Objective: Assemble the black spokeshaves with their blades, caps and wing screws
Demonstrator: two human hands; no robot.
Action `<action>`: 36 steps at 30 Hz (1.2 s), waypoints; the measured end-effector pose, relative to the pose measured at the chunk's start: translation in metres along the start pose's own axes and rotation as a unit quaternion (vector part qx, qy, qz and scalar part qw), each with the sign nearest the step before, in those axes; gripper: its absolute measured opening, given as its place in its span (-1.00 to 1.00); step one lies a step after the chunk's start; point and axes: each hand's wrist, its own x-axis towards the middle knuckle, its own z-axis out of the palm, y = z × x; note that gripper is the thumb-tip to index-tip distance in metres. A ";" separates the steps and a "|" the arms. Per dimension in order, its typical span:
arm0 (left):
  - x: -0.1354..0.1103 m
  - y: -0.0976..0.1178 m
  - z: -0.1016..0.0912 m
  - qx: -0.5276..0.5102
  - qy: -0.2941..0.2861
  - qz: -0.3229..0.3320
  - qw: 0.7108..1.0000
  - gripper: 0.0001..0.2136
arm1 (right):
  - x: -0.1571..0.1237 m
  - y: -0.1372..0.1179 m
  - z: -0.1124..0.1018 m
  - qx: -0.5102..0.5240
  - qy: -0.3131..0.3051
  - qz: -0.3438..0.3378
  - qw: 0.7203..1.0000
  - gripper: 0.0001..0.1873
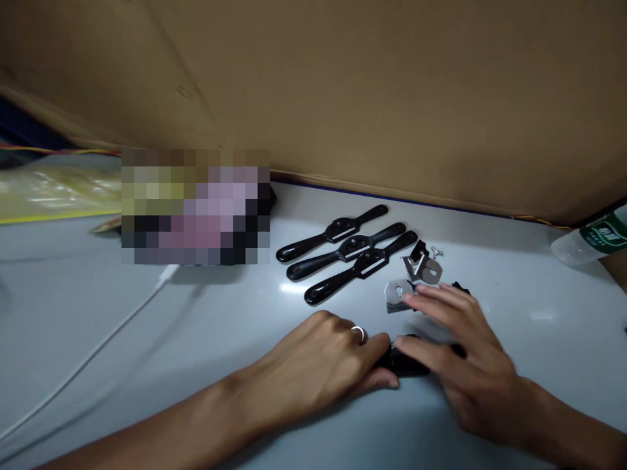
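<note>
My left hand (328,352), a ring on one finger, is closed around a black metal spokeshave body (411,364) low over the white table. Much of that body is hidden by both hands. My right hand (473,352) reaches in from the right, fingers spread and slightly blurred. Its thumb is at the held body, though contact is unclear; its fingertips hover by a flat metal blade (396,294). Beyond lie three black spokeshave bodies (365,269) side by side. Another blade (432,269), a small black cap piece (419,250) and a silver screw (437,252) lie beside them.
A cardboard panel (343,85) stands along the table's back edge. At right, a bottle with a green label (605,234) leans into view. A blurred-out item (196,212) sits at left, near a white cable (122,324) and yellowish plastic packaging (59,189).
</note>
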 end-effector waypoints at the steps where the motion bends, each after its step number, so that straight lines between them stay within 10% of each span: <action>1: 0.000 0.000 -0.001 -0.002 -0.009 -0.007 1.000 -0.50 | 0.000 0.001 -0.003 0.013 0.021 0.019 1.000 -0.56; 36: -0.001 0.001 -0.002 -0.003 0.016 -0.006 1.000 -0.44 | -0.005 -0.004 -0.001 -0.043 -0.055 -0.037 0.997 -0.61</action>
